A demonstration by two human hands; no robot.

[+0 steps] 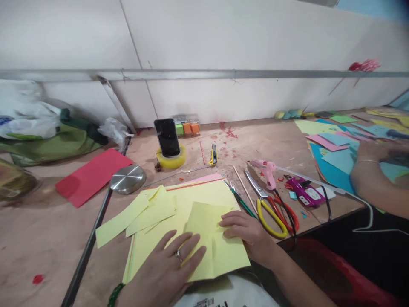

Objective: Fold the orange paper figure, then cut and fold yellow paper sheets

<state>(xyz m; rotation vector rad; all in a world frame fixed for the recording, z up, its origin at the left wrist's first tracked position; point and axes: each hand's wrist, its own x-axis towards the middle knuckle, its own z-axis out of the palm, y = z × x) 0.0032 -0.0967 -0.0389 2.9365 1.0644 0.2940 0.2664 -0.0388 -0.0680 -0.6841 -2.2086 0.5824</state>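
Note:
A creased sheet of light yellow paper (204, 221) lies on a stack of larger yellow sheets (198, 190) before me. My left hand (177, 260), with a ring on one finger, rests on its lower left part, fingers spread. At its right side is my right hand (244, 232), fingers bent and closed on the paper by a crease; the thumb is mostly hidden. Loose yellow strips (128, 215) overlap the stack's left edge. Just right of my right hand lie scissors (271, 213) with one yellow and one red handle.
A phone (167, 137) leans in a yellow tape roll (171, 157). Nearby are a metal disc (128, 179), red paper (92, 175), and a box cutter (214, 154). Right are a pink glue gun (267, 171), a purple power strip (305, 192), and another person's arm (370, 175) over coloured papers.

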